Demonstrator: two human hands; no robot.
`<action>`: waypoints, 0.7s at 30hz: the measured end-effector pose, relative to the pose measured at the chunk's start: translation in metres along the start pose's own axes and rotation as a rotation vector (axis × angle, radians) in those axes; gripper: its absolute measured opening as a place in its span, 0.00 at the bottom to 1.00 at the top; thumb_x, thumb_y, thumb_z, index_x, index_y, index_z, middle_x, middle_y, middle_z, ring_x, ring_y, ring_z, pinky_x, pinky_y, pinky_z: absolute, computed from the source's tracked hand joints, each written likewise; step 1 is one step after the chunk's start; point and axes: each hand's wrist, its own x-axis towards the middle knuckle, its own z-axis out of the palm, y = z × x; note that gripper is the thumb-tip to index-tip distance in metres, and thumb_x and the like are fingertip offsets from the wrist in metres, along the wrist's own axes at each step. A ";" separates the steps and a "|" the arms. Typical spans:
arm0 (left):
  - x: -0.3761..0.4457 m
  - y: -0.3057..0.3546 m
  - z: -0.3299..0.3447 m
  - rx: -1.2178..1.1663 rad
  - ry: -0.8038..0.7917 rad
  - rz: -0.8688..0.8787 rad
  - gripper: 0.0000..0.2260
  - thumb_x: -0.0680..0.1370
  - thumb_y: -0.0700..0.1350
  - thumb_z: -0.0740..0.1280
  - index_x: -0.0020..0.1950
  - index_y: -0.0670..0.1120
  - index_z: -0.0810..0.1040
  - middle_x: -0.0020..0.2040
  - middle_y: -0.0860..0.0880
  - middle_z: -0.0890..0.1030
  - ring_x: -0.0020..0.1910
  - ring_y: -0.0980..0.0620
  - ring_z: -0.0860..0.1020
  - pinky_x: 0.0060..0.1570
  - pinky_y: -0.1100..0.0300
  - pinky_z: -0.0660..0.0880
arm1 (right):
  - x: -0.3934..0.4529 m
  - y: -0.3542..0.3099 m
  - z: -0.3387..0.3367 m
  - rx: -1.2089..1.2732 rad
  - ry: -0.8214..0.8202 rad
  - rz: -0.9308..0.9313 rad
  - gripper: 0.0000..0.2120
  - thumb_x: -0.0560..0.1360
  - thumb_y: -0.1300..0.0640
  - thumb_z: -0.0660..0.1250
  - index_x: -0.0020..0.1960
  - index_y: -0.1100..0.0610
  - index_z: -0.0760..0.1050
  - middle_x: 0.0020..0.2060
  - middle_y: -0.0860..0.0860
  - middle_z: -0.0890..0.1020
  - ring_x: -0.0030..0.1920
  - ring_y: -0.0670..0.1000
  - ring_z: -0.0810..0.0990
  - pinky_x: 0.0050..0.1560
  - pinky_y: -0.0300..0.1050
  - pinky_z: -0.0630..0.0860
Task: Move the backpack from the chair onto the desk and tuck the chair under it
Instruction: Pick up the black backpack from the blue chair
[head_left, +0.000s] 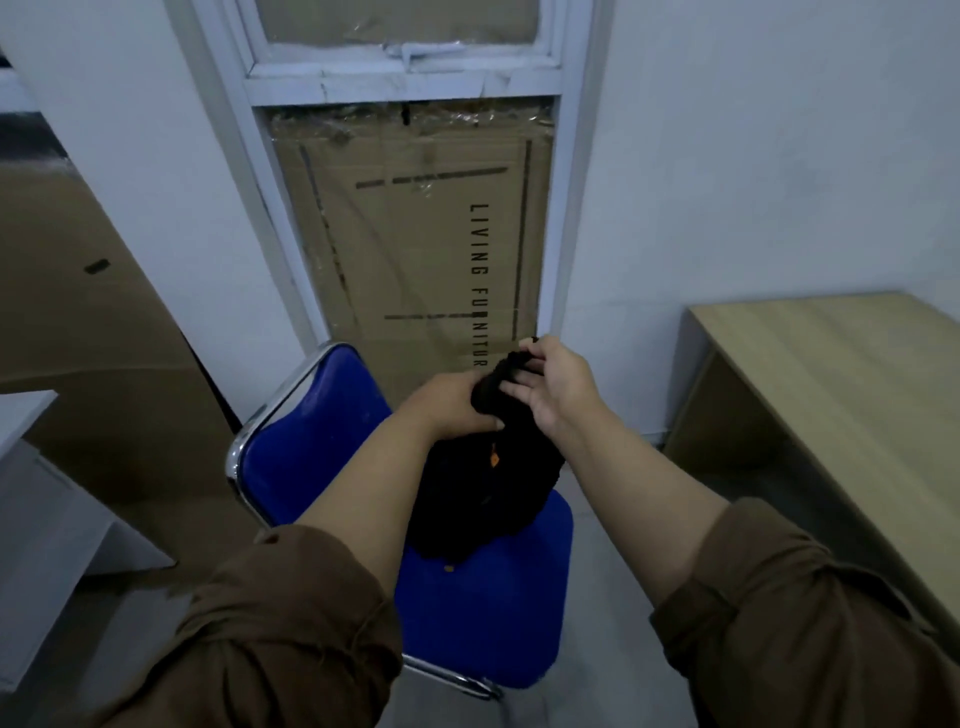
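Two hands are on the bag (483, 493), and the grip is where trouble could start. From the head view, the black bag sits toward the back edge of the blue seat of the chair (467, 613), near the backrest, its base apparently touching the cushion. The left hand (457, 405) is closed over the bunched top of the bag, fingers curled down around the fabric. The right hand (558, 387) pinches a loop or strap at the very top between thumb and forefinger, the other fingers spread loosely and half open against the fabric.

If the lift is made on that thin pinch alone, the strap may slip and the bag sag or drop back onto the seat, or roll off its front edge. Soft fabric gathered in the left fist could also pull loose under weight; how heavy the bag is cannot be told.

The desk (841, 384) stands to the right, apart from the chair, its near left corner closest to the bag. A low swing across could catch that corner or the desk's front edge. The chair's chrome frame looks light, so a snagged strap might drag or tip it
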 end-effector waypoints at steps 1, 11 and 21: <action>-0.004 0.014 0.010 0.061 0.076 0.012 0.17 0.73 0.48 0.69 0.62 0.48 0.77 0.55 0.47 0.82 0.51 0.49 0.79 0.50 0.58 0.76 | -0.010 -0.012 -0.010 -0.018 0.003 -0.031 0.08 0.77 0.63 0.58 0.44 0.61 0.75 0.45 0.58 0.77 0.54 0.61 0.77 0.61 0.58 0.75; -0.004 0.170 0.086 0.089 0.448 0.274 0.10 0.76 0.47 0.63 0.54 0.52 0.81 0.48 0.47 0.84 0.48 0.44 0.80 0.39 0.55 0.75 | -0.084 -0.115 -0.156 -0.467 0.292 -0.388 0.11 0.72 0.63 0.60 0.48 0.50 0.77 0.40 0.52 0.79 0.35 0.50 0.79 0.29 0.37 0.77; 0.027 0.320 0.146 0.026 0.139 0.667 0.07 0.75 0.47 0.67 0.51 0.52 0.81 0.47 0.49 0.84 0.50 0.48 0.80 0.48 0.55 0.74 | -0.161 -0.178 -0.315 -1.122 0.872 -0.486 0.13 0.73 0.53 0.68 0.58 0.45 0.76 0.60 0.49 0.75 0.65 0.56 0.70 0.71 0.68 0.54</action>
